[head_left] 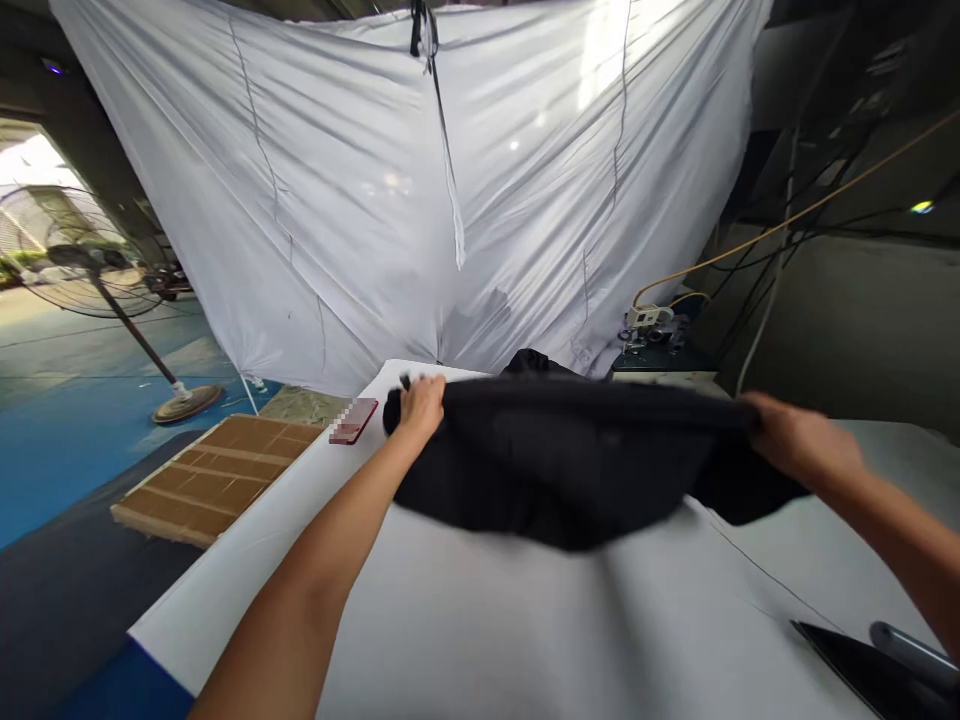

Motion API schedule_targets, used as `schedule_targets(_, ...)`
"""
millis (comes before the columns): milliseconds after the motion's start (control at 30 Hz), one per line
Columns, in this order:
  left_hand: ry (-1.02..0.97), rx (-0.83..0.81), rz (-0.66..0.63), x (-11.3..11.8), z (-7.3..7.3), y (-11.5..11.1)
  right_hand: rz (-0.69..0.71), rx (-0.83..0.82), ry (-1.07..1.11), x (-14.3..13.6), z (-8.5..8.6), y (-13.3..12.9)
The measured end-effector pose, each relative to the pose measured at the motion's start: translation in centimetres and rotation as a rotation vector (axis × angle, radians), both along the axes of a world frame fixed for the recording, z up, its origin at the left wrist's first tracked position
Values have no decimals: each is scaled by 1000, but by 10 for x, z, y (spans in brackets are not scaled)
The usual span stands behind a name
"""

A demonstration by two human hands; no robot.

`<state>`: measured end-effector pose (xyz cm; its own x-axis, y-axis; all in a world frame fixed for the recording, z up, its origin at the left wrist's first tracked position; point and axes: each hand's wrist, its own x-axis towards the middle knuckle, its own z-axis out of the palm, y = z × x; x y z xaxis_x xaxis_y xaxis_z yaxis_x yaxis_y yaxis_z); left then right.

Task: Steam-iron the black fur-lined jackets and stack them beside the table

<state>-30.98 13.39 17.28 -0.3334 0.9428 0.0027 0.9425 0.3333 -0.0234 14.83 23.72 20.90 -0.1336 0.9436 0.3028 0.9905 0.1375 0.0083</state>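
Left hand [424, 405] and right hand [806, 445] close on black cloth [562, 460], spread wide.
Gripping both ends apparently keeps its upper edge taut above the white table's [457, 620] far half; a red-edged flat item [355, 421] lies by the left edge.

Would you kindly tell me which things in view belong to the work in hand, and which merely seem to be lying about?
Part of the work:
black cloth, held by the left hand and right hand
white table, beneath it

Apparently just lying about:
red-edged item, on the table
brown cardboard, beside the table
standing fan
dark pointed object, untouched by either hand
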Motion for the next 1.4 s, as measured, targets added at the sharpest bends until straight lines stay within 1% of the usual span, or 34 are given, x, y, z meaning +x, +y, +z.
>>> schedule_targets(33,41,187,20,1,9,7,-85,134,11,-3,17,2)
schedule_targets(67,67,354,30,3,14,12,-121,266,11,-5,28,2)
schedule_targets(100,75,479,23,5,16,14,-144,375,7,-6,34,-1)
schedule_targets(133,64,535,-3,7,15,14,-133,458,-11,-6,34,-6)
schedule_targets(167,38,508,-43,7,11,12,-93,484,-43,-5,29,-12)
schedule_targets(200,5,427,-85,7,3,7,-43,450,-84,-2,20,-18)
schedule_targets(233,-29,320,-129,6,-6,1,16,368,-129,2,8,-24)
schedule_targets(300,-100,93,-210,3,-32,-16,136,152,-199,10,-23,-37)
schedule_targets(367,-178,-95,-285,3,-60,-36,232,-47,-227,16,-57,-52)
schedule_targets(433,-249,-308,-262,8,-88,-55,321,-165,-247,18,-89,-71)
schedule_targets(500,-292,-551,-157,18,-111,-70,417,-227,-277,16,-118,-92)
schedule_targets(533,-297,-634,-114,23,-121,-76,455,-255,-290,15,-132,-102)
schedule_targets(567,-297,-677,-92,29,-130,-81,478,-291,-299,13,-146,-112)
schedule_targets(600,-299,-676,-95,34,-139,-85,481,-330,-303,11,-159,-121)
schedule_targets(700,-358,-561,-137,40,-160,-90,410,-425,-275,7,-193,-138)
schedule_targets(767,-389,-487,-97,39,-171,-84,338,-446,-245,4,-208,-136)
schedule_targets(800,-391,-460,-60,37,-176,-78,301,-464,-232,2,-212,-130)
schedule_targets(867,-382,-419,7,34,-181,-61,233,-526,-219,-1,-215,-110)
schedule_targets(967,-385,-356,57,30,-186,-26,129,-595,-205,-8,-213,-64)
schedule_targets(1067,-373,-258,90,30,-189,3,45,-587,-187,-16,-214,-26)
schedule_targets(1133,-352,-195,101,32,-193,10,23,-536,-184,-20,-220,-17)
schedule_targets(1167,-344,-167,94,33,-195,9,21,-496,-185,-20,-225,-18)
schedule_targets(1233,-337,-118,60,33,-199,-2,46,-410,-176,-15,-233,-30)
schedule_targets(1300,-315,-52,10,28,-203,-21,97,-320,-134,-5,-238,-49)
schedule_targets(1333,-286,-3,7,24,-204,-32,120,-264,-98,2,-240,-59)
schedule_targets(1367,-243,57,38,18,-205,-42,131,-199,-56,9,-241,-69)
schedule_targets(1400,-195,119,111,10,-206,-52,114,-129,-9,17,-240,-77)
